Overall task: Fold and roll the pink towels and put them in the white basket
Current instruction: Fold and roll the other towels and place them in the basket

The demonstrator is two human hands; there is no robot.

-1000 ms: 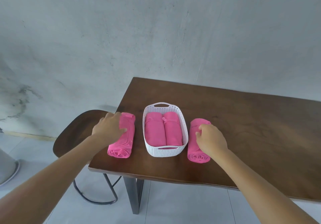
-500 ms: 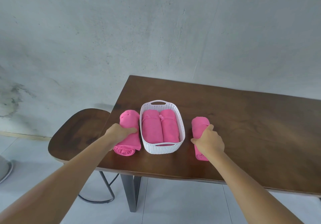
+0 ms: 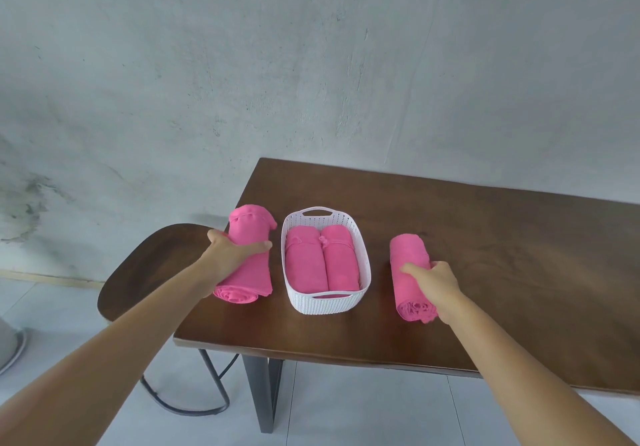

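A white basket (image 3: 363, 274) stands on the brown table (image 3: 485, 255) with two rolled pink towels (image 3: 322, 258) lying side by side inside it. Left of the basket lies a rolled pink towel (image 3: 249, 234); my left hand (image 3: 232, 251) grips it around the middle, thumb and fingers wrapped over the roll. Right of the basket lies another rolled pink towel (image 3: 407, 253); my right hand (image 3: 433, 281) grips its near half, fingers curled round it.
A dark wooden stool (image 3: 152, 272) on a black metal frame stands left of the table, close to the left towel. A grey concrete wall runs behind the table. A grey round base (image 3: 10, 345) sits on the floor at far left.
Both hands have closed further round their towels. The left hand has slid toward the roll's middle and the right hand toward its near end. The camera view has shifted.
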